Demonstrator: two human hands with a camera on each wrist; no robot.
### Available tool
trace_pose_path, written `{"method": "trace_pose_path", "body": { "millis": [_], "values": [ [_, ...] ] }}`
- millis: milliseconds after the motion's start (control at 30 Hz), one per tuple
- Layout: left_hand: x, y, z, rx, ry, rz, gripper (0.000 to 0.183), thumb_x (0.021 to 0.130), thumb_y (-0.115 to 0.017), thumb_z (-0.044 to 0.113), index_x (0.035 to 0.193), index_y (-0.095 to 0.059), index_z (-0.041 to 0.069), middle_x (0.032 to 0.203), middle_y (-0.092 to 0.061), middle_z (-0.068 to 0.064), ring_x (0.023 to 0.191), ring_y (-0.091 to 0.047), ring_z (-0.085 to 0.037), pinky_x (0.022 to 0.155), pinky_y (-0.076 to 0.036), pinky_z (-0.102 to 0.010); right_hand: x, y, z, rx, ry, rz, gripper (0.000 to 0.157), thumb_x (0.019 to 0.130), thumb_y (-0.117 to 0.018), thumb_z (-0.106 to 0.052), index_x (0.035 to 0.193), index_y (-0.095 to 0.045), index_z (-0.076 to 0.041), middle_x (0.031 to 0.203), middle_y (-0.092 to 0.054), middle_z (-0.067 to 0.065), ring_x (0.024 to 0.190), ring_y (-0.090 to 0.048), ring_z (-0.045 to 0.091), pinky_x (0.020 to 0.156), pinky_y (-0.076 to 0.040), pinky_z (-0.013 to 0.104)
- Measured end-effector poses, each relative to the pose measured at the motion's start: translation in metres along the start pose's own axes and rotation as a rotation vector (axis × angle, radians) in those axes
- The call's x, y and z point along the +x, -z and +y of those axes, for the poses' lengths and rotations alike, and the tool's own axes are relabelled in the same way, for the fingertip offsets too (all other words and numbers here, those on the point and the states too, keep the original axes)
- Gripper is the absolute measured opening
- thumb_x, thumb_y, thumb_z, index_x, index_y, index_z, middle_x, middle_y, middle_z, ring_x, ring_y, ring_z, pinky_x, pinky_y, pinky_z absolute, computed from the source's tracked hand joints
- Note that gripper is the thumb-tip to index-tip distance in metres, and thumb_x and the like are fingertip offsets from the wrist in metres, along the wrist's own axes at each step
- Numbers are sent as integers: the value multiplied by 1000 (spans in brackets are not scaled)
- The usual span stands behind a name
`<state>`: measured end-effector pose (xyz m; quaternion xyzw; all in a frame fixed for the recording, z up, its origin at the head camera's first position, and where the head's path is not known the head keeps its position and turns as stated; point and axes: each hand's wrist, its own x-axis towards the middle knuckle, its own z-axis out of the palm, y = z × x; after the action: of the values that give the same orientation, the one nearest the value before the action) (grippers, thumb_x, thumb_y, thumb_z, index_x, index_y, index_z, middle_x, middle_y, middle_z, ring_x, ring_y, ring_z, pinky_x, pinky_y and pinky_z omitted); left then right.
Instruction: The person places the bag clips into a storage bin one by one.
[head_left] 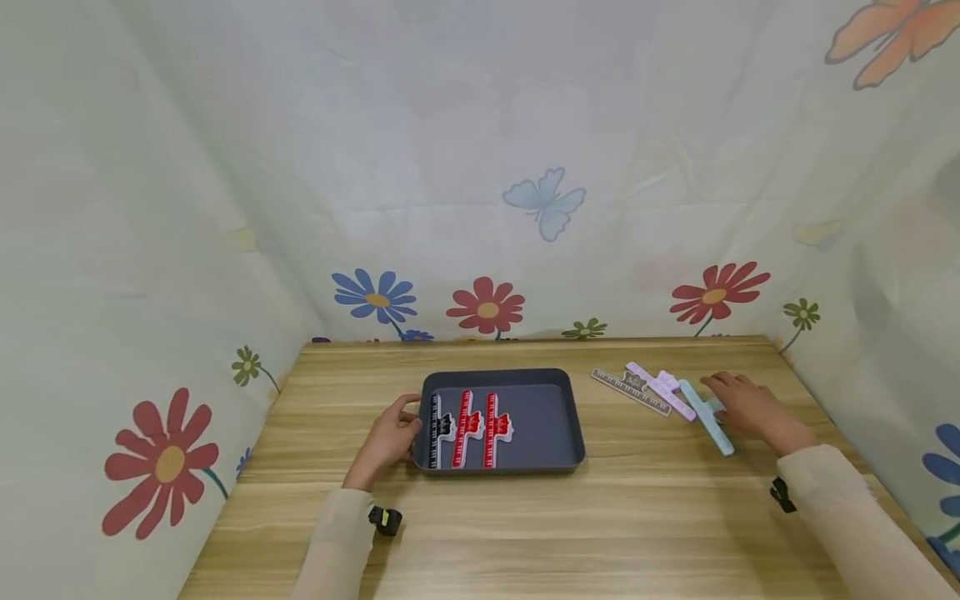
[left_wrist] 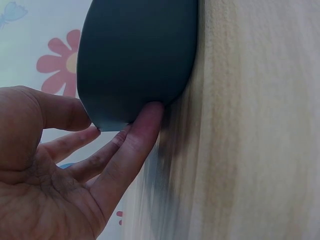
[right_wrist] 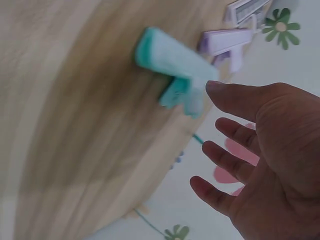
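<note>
My left hand (head_left: 388, 440) holds the left side of a dark grey baking tray (head_left: 542, 462). In the left wrist view, the thumb is at the tray's rim and the fingertips (left_wrist: 150, 112) touch its outer wall. Inside the tray, a black piano-key clip (head_left: 434, 433) and two red clips (head_left: 461, 429) (head_left: 491, 432) lie side by side. My right hand (head_left: 750, 408) hovers beside a teal clip (head_left: 708, 421), fingers spread and holding nothing. In the right wrist view, the thumb tip overlaps the end of the teal clip (right_wrist: 172, 55).
A lilac clip (head_left: 660, 390) and a dark grey piano-key clip (head_left: 628, 392) lie left of the teal one, overlapping each other. All rest on a wood-grain table (head_left: 510, 533). A flower-printed cloth (head_left: 420, 208) hangs behind and along both sides.
</note>
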<state>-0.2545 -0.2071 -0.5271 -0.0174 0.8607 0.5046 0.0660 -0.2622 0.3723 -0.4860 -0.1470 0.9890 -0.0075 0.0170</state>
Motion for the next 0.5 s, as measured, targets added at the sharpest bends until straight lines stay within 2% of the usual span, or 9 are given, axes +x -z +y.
{"method": "trace_pose_path", "body": {
  "millis": [233, 367, 500],
  "values": [
    [-1, -2, 0, 7, 2, 6, 49, 97, -53, 7, 145, -44, 13, 121, -62, -28, 77, -68, -24, 50, -59, -36, -5, -15, 10, 37, -39, -65, 54, 86, -69, -10, 135, -51, 3, 132, -50, 30, 116, -48, 54, 86, -43, 75],
    [0, -2, 0, -1, -3, 6, 49, 97, -53, 7, 144, -44, 13, 121, -62, -28, 77, -69, -25, 50, -59, -36, -5, -20, 11, 45, -37, -85, 52, 87, -65, -7, 135, -50, 4, 133, -49, 30, 116, -48, 54, 86, -46, 72],
    [2, -2, -2, 2, -15, 4, 49, 96, -53, 6, 144, -44, 12, 120, -62, -28, 78, -69, -25, 50, -59, -36, -4, -22, 9, 40, -4, -71, 49, 87, -64, -3, 134, -51, 5, 132, -50, 30, 116, -50, 52, 88, -48, 67]
  ]
}}
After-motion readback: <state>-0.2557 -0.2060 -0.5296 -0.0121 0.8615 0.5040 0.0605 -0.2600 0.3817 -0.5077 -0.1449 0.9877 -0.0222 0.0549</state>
